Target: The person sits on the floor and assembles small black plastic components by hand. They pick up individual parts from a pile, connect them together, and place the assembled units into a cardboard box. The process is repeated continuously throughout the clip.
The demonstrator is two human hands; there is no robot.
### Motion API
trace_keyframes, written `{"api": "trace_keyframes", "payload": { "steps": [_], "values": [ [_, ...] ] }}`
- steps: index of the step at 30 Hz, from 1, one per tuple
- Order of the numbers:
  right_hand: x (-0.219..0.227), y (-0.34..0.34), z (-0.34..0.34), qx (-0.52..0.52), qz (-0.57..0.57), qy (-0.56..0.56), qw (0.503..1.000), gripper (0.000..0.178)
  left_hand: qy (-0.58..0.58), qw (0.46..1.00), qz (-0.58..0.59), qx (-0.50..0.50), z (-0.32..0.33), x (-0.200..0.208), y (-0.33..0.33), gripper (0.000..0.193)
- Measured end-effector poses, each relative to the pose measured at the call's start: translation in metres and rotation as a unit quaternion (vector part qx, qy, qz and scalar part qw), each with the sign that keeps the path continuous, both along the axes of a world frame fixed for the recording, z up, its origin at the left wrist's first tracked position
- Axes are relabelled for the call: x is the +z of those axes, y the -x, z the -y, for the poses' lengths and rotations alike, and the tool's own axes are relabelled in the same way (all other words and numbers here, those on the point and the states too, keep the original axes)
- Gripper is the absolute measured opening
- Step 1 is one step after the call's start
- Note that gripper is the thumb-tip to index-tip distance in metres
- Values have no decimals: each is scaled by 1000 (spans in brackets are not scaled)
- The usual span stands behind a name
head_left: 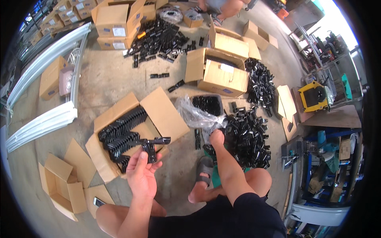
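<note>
Raised over the near side of an open cardboard box (95, 154), my left hand (142, 172) pinches a black bracket (150, 152) between thumb and fingers. A longer black piece lies across its top. Inside that box, similar dark parts (123, 127) stand in tight rows along the left side. My right hand (216, 138) reaches forward to the edge of a crumpled clear plastic bag (198, 115), where its fingers are hidden. The bag partly covers a bin of small black pieces (207, 104). Right of this hand is a large heap of black brackets (248, 137).
More black parts (154, 39) are piled farther off, beside stacked boxes (117, 29). An open carton (226, 79) stands ahead. Another person (224, 8) crouches at the back. White metal strips (43, 123) lie left; a phone (99, 202) rests on cardboard. A tool shelf (329, 166) is right.
</note>
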State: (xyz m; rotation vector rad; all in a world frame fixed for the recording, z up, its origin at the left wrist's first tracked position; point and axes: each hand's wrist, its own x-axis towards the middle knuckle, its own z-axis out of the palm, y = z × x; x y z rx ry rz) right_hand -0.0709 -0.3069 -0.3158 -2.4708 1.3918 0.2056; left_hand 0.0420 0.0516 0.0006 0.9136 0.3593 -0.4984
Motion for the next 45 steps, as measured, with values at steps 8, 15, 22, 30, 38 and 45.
{"api": "trace_keyframes", "payload": {
  "steps": [8, 15, 22, 30, 38, 45],
  "values": [
    [30, 5, -14, 0, 66, -25, 997, 20, 22, 999, 9, 34, 2, 9, -1, 23],
    [122, -37, -37, 156, 254, -19, 954, 15, 67, 996, 46, 46, 0, 17, 0, 23],
    [322, -57, -121, 187, 438, -215, 852, 20, 112, 992, 56, 19, 1, 16, 12, 23],
    [384, -38, -212, 84, 534, -460, 705, 18, 116, 990, 79, 15, -1, 25, 26, 24],
    [368, -58, -243, 71, 544, -504, 667, 13, 151, 982, 106, 49, -4, 25, 28, 26],
    [358, -72, -252, 53, 571, -495, 653, 11, 162, 978, 117, 65, -1, 20, 21, 26]
  ]
}}
